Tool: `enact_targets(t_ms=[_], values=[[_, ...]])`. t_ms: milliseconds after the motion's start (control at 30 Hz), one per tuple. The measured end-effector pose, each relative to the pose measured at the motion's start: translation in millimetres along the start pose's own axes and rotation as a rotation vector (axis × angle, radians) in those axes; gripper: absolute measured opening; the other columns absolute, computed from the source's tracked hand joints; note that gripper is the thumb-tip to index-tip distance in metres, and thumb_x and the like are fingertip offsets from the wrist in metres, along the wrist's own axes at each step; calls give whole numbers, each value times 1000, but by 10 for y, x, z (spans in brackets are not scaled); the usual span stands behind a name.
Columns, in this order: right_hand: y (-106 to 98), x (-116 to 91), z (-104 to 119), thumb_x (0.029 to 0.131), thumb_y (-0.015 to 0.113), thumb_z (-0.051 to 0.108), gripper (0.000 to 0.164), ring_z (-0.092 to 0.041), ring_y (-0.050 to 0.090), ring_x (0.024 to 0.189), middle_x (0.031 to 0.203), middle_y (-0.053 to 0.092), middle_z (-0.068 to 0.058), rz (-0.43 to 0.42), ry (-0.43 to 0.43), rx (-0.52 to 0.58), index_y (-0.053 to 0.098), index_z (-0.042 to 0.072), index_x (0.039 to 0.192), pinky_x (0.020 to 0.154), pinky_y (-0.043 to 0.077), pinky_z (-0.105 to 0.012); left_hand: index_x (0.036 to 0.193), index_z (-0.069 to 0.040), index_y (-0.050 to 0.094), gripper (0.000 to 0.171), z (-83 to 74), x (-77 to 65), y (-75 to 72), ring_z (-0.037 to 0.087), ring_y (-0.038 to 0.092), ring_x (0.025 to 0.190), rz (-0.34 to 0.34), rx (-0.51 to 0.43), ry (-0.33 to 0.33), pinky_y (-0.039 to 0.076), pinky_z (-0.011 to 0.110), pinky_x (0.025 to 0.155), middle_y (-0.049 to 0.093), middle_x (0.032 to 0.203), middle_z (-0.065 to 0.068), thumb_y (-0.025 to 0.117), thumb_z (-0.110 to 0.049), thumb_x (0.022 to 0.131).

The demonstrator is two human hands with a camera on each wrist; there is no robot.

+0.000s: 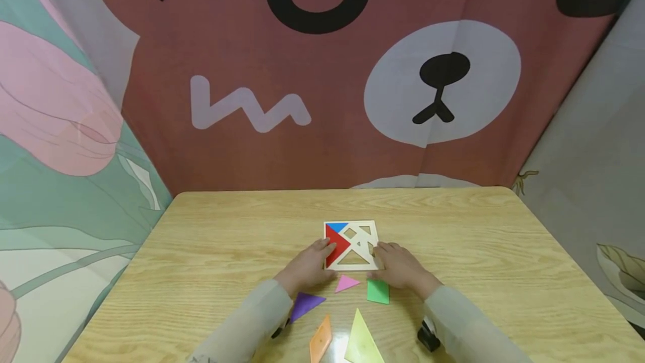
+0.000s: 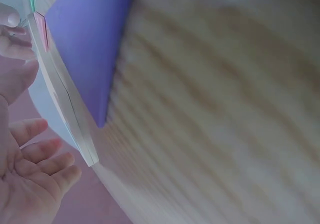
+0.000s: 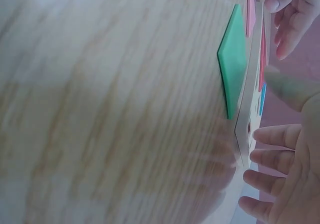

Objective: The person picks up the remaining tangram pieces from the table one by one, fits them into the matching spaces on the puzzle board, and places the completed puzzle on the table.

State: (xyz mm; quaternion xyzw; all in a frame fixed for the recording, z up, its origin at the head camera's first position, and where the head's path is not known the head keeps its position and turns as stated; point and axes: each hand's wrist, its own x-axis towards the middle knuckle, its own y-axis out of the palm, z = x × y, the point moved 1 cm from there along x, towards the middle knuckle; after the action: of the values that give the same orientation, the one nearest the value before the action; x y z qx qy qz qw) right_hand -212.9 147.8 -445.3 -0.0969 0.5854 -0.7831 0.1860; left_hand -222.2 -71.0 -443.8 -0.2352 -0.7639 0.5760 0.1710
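A wooden tangram board point(image 1: 353, 267) lies on the table, with a red triangle point(image 1: 337, 244) and a blue triangle point(image 1: 336, 227) set in its left side. Its other cut-outs are bare. My left hand point(image 1: 308, 265) lies at the board's left edge, fingertips over the red triangle. At the right edge is my right hand point(image 1: 401, 266), its fingers extended towards the board in the right wrist view. Nearer me lie a pink triangle point(image 1: 346, 283), a green piece point(image 1: 378, 292) close to my right thumb, and a purple triangle point(image 1: 305, 306) by my left wrist.
Closest to me on the wooden table point(image 1: 242, 217) lie an orange parallelogram point(image 1: 321, 340) and a large yellow triangle point(image 1: 361, 340), between my forearms. A curtain with a bear face point(image 1: 312, 161) hangs behind the table's far edge.
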Motion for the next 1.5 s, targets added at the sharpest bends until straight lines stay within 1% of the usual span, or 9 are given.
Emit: enact_targets(t_ms=[233,367,500,733,1033,1300,1367,1433,1500], values=[[18,20,11,77,61,34,51,-38,37,113,122,43,-23,-10,-40,-9,52,-3,111,92,30,-47,127,0,42,63,2,22,8,26,31,122,16,38,12,27,32,98,36,132,14,60,-35,77],[12,33,26,77,62,31,49,-37,40,110,119,45,-23,-34,-26,-26,52,-4,109,91,32,-45,125,0,44,60,12,32,6,26,33,121,21,48,14,27,32,98,39,130,13,59,-34,78],[17,46,30,76,63,30,51,-37,42,109,118,46,-25,-46,-5,-48,51,-7,110,90,34,-44,123,-1,47,56,28,39,1,26,36,119,18,62,29,29,31,97,42,128,13,60,-32,78],[44,59,31,76,63,29,45,-36,45,106,115,48,-26,-58,5,-54,53,-6,104,87,38,-44,122,0,48,53,49,52,4,25,39,117,24,72,64,30,30,96,44,126,12,60,-30,79],[47,62,32,75,65,26,41,-37,48,101,114,47,-28,-64,13,-14,54,-5,99,82,41,-45,123,-1,47,54,47,55,3,22,39,117,38,64,48,30,28,96,45,126,11,59,-31,79],[29,51,15,76,64,26,45,-37,47,103,115,47,-27,-53,13,-21,53,-7,105,84,40,-45,123,0,47,53,37,70,-6,23,38,117,45,45,41,29,29,97,44,126,12,58,-29,80],[19,39,19,76,64,24,40,-37,48,102,114,48,-26,-55,9,-14,55,-6,100,82,41,-44,122,0,47,53,32,72,-10,23,38,117,44,41,41,29,29,96,44,126,12,58,-28,79],[9,25,27,76,64,23,29,-35,50,99,110,51,-24,-59,3,-7,55,-1,89,78,43,-42,122,1,47,53,29,74,-11,23,38,117,43,33,40,29,29,97,45,126,12,58,-28,79],[0,13,33,76,65,23,23,-29,55,86,97,57,-17,-62,-1,2,50,5,75,68,45,-37,122,1,47,53,31,76,-6,23,38,117,43,30,37,29,29,97,45,126,12,58,-28,79]])
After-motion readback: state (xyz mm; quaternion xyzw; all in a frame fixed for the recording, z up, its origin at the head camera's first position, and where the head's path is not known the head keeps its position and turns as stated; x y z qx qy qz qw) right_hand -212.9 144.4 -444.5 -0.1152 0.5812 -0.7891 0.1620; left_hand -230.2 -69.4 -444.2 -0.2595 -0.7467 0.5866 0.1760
